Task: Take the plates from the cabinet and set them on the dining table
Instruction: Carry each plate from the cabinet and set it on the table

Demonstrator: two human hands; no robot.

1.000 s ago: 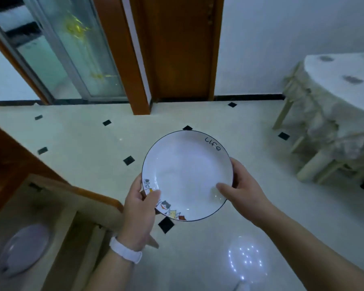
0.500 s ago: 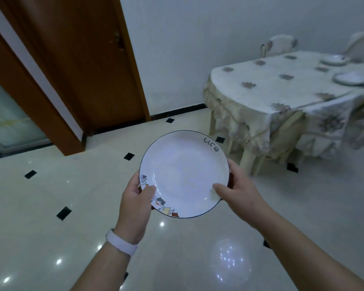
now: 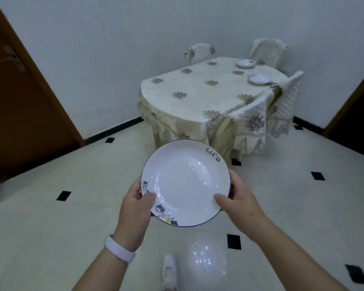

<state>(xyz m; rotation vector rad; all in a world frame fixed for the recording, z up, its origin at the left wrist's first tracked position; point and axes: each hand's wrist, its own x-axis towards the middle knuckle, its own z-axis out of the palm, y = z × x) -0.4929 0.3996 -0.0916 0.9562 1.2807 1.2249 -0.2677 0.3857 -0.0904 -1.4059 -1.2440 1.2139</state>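
I hold the plate (image 3: 185, 182) out in front of me with both hands, level, over the tiled floor (image 3: 51, 217). My left hand (image 3: 135, 208) pinches its near-left rim, thumb on top beside the small cat drawings and the other fingers underneath, out of sight. My right hand (image 3: 240, 200) clamps the near-right rim the same way, thumb lying across the white inner face.

What has changed is where I am facing. 1 second ago the open cabinet with another plate inside sat at my lower left and only a corner of the table showed at the right edge. Half a second ago the cabinet was gone from view and the table had swung in at the upper right. Now the dining table (image 3: 200, 95) stands nearly straight ahead, its flowered cloth fully in sight, and the door (image 3: 23, 106) has slid off to my left. My grip on the plate looks the same throughout.

2 plates (image 3: 260, 79) already sit on the far right part of the table, near the covered chairs (image 3: 267, 52). So I judge that the pick-up is done, the turn is finished, and the walk across the floor comes next. The near end of the cloth looks bare, a likely spot for this one. My shoe (image 3: 169, 269) shows below the plate.
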